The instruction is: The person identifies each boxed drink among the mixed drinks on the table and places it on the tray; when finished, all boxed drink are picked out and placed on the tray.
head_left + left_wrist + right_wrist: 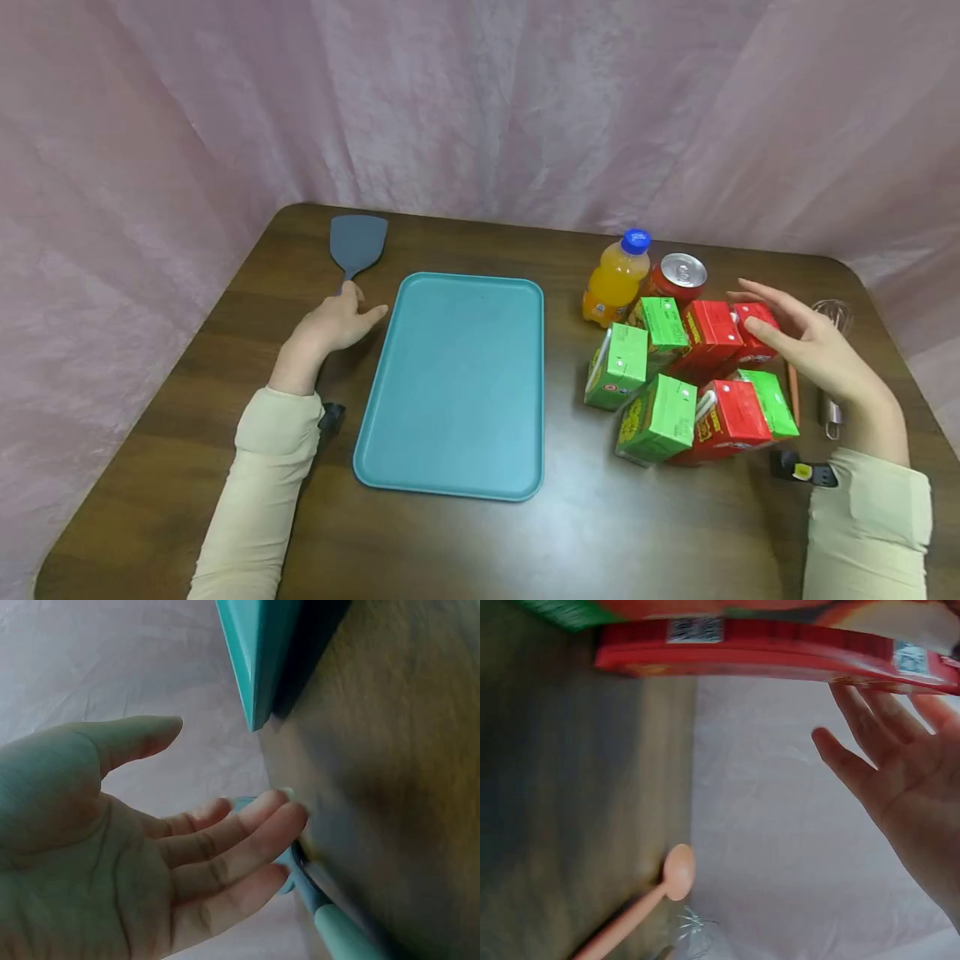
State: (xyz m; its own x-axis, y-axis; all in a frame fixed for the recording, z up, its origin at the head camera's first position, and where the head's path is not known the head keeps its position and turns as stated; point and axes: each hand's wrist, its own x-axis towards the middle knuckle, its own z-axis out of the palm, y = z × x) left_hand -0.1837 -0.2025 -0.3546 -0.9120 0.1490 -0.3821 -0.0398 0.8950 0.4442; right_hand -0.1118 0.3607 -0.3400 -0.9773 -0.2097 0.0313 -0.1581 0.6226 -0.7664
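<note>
My left hand (330, 325) hovers by the handle of a grey spatula (358, 242), left of a teal tray (457, 383). Its fingers are loosely bent and hold nothing in the left wrist view. On the right, my right hand (817, 342) spreads its thumb and fingers about the top of the rear red juice box (756, 313). In the right wrist view the fingertips are partly hidden by a red box (780, 656); whether they touch it I cannot tell. More juice boxes cluster there, green ones (660, 417) and red ones (731, 417).
Behind the boxes stand an orange drink bottle (617, 279) with a blue cap and a red can (681, 275). An orange spoon (678, 874) and a metal whisk (834, 315) lie by the right hand. A pink curtain (480, 108) hangs past the table's back edge.
</note>
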